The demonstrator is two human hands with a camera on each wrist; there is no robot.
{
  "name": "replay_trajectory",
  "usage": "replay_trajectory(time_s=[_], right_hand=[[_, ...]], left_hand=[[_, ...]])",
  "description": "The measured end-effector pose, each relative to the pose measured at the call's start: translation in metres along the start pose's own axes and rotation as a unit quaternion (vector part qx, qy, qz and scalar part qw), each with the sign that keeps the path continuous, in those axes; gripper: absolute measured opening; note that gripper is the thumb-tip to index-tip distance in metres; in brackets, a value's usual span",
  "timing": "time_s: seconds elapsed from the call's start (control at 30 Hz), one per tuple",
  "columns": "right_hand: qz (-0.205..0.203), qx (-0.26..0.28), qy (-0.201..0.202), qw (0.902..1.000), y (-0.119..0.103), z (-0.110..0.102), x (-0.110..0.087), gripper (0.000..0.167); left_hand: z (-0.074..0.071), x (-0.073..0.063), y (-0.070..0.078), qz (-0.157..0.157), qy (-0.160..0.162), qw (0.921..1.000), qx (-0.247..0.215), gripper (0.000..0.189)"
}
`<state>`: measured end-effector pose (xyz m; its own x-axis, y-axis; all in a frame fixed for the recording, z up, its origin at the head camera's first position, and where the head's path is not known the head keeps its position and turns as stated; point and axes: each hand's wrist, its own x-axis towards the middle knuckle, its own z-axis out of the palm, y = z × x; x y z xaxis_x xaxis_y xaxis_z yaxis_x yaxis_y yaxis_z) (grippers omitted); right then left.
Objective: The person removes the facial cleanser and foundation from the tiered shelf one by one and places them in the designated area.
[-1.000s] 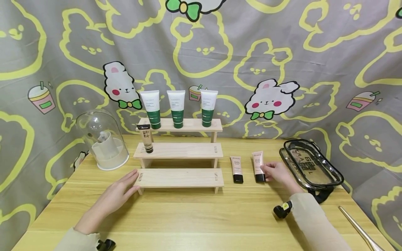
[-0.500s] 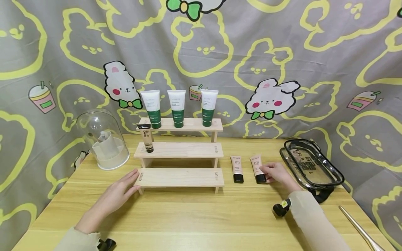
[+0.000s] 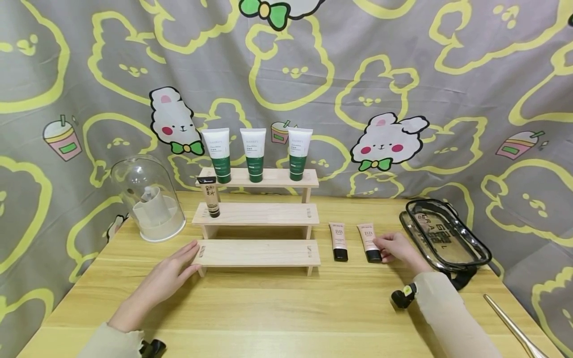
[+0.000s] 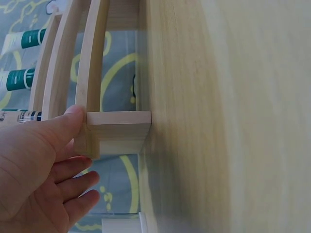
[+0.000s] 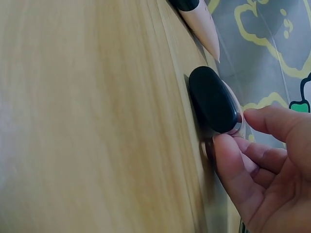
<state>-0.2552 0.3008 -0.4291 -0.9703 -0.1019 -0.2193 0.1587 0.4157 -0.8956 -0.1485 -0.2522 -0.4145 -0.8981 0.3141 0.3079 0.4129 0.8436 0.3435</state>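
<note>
My right hand (image 3: pixel 396 247) pinches the right side of a pink BB cream tube (image 3: pixel 368 235), near its black cap (image 5: pixel 213 99). That tube lies on the table, cap toward me. Left of it lies a matching BB cream tube (image 3: pixel 338 236), apart from it. My left hand (image 3: pixel 167 273) grips the left end of the lowest tier of a wooden stepped stand (image 3: pixel 259 252). In the left wrist view my thumb presses the board's edge (image 4: pixel 90 63), the index finger is partly hidden behind it, and the other fingers hang loosely curled.
Green-and-white tubes (image 3: pixel 255 161) stand on the top tier, and a beige tube with black cap (image 3: pixel 210 199) on the middle tier's left. A domed clear holder (image 3: pixel 154 214) stands at left. A clear black-edged pouch (image 3: pixel 447 236) and a gold stick-like tool (image 3: pixel 515 325) lie at right.
The right hand's BB cream tube has tipped back, its top end sinking to lie beside the other tube, and its cap has shifted slightly right. The left hand stays on the stand.
</note>
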Motion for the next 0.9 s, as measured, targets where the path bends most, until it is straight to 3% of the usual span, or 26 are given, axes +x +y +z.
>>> replay_trajectory(time_s=[0.53,0.73,0.9], right_hand=[[-0.003,-0.014,0.013,0.9998,-0.009,-0.007,-0.004,0.035],[-0.061,-0.055,0.021,0.9964,-0.036,-0.008,-0.010,0.041],[-0.113,-0.055,0.016,0.9919,-0.071,-0.001,-0.012,0.043]], left_hand=[[-0.001,0.001,0.002,0.005,0.007,1.0000,-0.002,0.049],[-0.001,0.001,0.003,0.007,0.011,0.9999,-0.001,0.049],[-0.002,0.001,0.003,0.005,0.010,0.9999,-0.003,0.049]])
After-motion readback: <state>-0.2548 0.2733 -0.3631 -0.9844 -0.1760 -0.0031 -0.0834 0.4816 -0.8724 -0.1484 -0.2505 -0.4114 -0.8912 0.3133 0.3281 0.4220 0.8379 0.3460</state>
